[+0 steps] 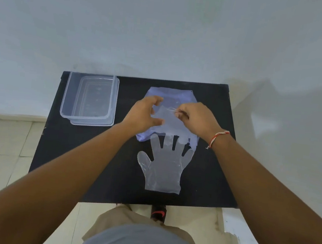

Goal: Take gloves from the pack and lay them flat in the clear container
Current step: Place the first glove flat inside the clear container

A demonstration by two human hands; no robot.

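A pale purple glove pack lies on the black table, right of centre. One clear plastic glove lies flat just in front of the pack, its fingers pointing at the pack. My right hand pinches a thin clear edge of a glove at the top of the pack. Over the pack's left side hovers my left hand, fingers curled and spread, with nothing clearly in it. The clear container stands at the table's far left corner with nothing visible in it.
A flat lid seems to lie under the container. A white wall runs along the table's far edge. Tiled floor surrounds the table, and a foot in a black sandal shows below the near edge.
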